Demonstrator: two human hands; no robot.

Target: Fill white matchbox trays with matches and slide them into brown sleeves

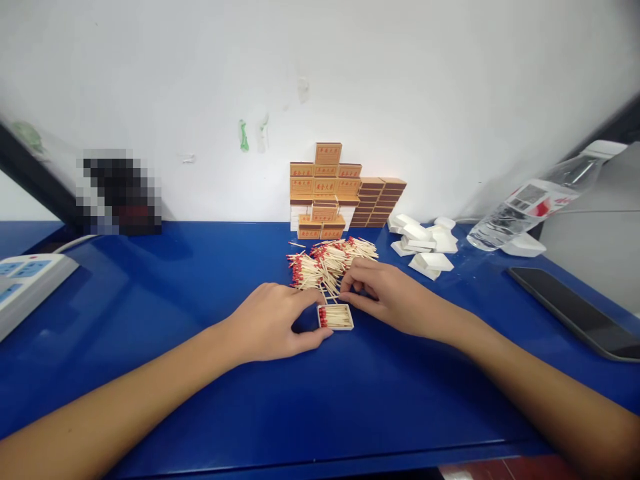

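A small white matchbox tray (344, 327) lies on the blue table, with red-headed matches (336, 315) side by side in it, heads to the left. My left hand (273, 321) has its thumb and index finger closed on the tray's left end, one at the far side and one at the near side. Just beyond the tray's far right corner, my right hand (385, 293) is in a pinch, with a thin matchstick (332, 297) at its fingertips. Behind both hands spreads a heap of loose matches (325, 263), partly covered by the right fingers.
Stacked orange-brown matchboxes (326, 187) stand against the wall. Right of them lie several empty white trays (425, 243). A clear water bottle (537, 200) leans farther right, with a black phone (575, 310) nearer. At the left edge sits a white device with blue keys (25, 287).
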